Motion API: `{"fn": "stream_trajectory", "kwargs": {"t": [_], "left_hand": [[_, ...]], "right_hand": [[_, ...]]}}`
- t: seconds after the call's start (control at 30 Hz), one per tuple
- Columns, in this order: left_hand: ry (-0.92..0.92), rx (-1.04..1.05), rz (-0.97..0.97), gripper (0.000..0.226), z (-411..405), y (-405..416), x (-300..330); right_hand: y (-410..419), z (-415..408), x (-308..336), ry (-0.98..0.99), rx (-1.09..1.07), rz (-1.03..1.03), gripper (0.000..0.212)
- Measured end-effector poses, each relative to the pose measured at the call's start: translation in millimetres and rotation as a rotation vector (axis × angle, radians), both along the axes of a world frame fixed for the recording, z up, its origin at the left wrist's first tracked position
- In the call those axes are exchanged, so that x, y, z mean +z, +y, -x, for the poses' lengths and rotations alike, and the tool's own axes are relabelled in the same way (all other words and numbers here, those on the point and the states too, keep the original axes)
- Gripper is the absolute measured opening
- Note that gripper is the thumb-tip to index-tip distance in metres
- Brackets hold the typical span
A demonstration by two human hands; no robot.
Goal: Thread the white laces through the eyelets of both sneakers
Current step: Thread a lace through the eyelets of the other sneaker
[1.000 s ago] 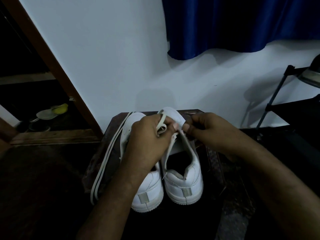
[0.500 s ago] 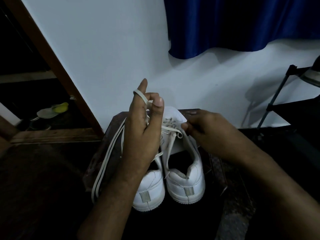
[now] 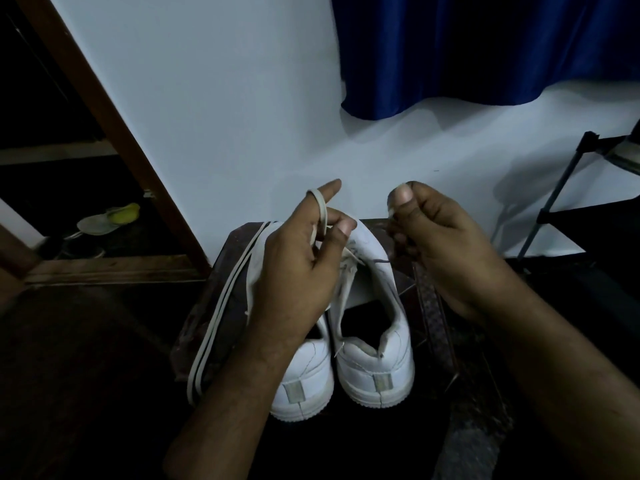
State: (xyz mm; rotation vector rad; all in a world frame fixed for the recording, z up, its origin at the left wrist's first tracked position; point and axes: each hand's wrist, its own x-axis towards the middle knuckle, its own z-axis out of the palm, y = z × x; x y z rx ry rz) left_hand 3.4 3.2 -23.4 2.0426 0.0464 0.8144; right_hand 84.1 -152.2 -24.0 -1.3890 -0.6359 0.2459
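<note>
Fingers: left hand [image 3: 294, 271] hooks the flat white cotton lace [image 3: 320, 211]; right hand [image 3: 440, 244] pinches its end.
Sneakers: smooth white leather pair [image 3: 377, 344], heels nearest.

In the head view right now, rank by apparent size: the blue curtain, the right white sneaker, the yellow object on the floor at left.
1. Blue curtain, largest, cut off by the frame.
2. Right white sneaker.
3. Yellow object, smallest; it lies farther from the camera, so its true size is unsure.
</note>
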Motion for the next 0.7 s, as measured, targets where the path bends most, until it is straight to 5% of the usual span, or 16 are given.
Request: {"fn": "stream_trajectory", "kwargs": {"t": [0.1,0.17,0.23,0.33,0.57,0.63,0.7], "left_hand": [[0.017,-0.006,0.013,0.032,1,1,-1],[0.025,0.001,0.015,0.030,0,2,-1],[0.034,0.005,0.026,0.026,-1,3,-3],[0.039,0.019,0.015,0.017,-1,4,-4],[0.159,-0.071,-0.041,0.010,-8,8,-15],[0.186,-0.073,-0.045,0.010,-10,8,-18],[0.179,-0.078,-0.030,0.011,-9,8,-17]], "right_hand": [[-5,-10,-11,-0.401,-0.156,0.472,0.028],[-4,-14,-16,-0.600,-0.134,0.731,0.053],[-1,-15,-20,-0.624,-0.106,0.778,0.077],[-3,-14,-16,-0.551,-0.139,0.690,0.071],[-3,-1,3,0.068,0.029,-0.088,0.057],[-2,2,7,0.107,0.070,-0.128,0.050],[-4,0,3,-0.109,-0.018,0.098,0.044]]}}
